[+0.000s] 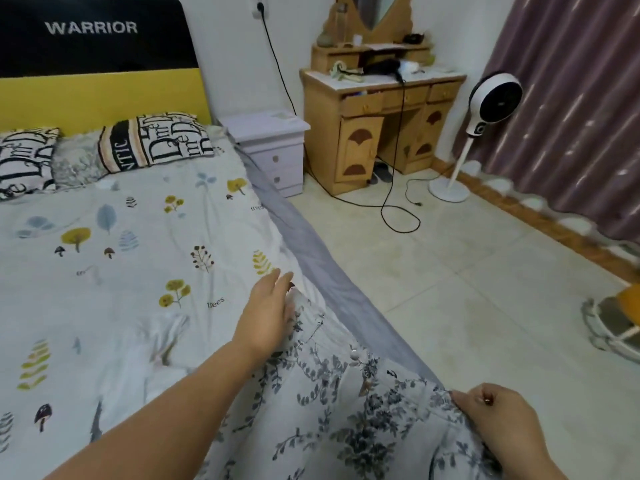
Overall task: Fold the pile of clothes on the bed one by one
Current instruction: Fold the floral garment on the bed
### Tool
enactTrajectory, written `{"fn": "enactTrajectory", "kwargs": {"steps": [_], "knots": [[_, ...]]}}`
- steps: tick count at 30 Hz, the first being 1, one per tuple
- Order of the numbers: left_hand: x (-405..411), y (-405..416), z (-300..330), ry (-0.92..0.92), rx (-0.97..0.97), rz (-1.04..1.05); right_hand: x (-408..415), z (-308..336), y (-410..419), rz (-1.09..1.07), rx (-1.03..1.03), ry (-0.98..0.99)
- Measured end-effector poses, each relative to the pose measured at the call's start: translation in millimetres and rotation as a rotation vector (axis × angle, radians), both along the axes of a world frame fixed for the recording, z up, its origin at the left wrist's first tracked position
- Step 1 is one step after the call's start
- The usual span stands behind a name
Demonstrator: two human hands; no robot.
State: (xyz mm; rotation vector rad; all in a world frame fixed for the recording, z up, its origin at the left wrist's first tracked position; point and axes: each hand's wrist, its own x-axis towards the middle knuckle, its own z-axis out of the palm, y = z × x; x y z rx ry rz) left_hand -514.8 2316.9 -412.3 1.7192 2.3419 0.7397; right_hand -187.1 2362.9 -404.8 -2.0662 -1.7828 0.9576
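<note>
I am at the spreading step: one garment is out and I am laying it flat before any fold goes in. The bed, under its tree-and-mushroom sheet, carries it along the right edge, toward the near corner. The floral garment, pale with grey-blue leaf sprigs and small buttons down its middle, lies stretched along that edge, its far end up the bed and its near end running out of view at the bottom. I cannot tell whether it is a dress or a shirt, and I see no pile from here.

My left hand rests on the far end of the cloth, fingers straight and pressing it down against the sheet. My right hand is at the cloth's right side, right at the bed's edge, fingers curled and pinching the fabric.

Next, I judge, I should pull the pinched side outward to take out the slack, smooth the creases near the buttons, then bring one side over toward the middle.
</note>
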Motion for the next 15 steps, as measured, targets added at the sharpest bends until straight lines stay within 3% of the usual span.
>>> {"fn": "enactTrajectory", "kwargs": {"steps": [3,6,8,12,15], "knots": [[13,-22,-64,0.098,-0.124,-0.069,-3,-48,4,0.163,-0.088,-0.272],[17,-56,-104,0.145,-0.312,-0.03,-2,-79,0,0.259,-0.022,-0.497],[11,-80,-121,0.154,-0.503,0.097,-11,-96,-6,0.313,-0.035,-0.519],[-12,-121,-139,0.123,-0.53,0.295,-55,-131,-14,0.452,0.116,-0.447],[-27,-142,-142,0.159,-0.554,0.428,-82,-142,-10,0.502,0.086,-0.461]]}}
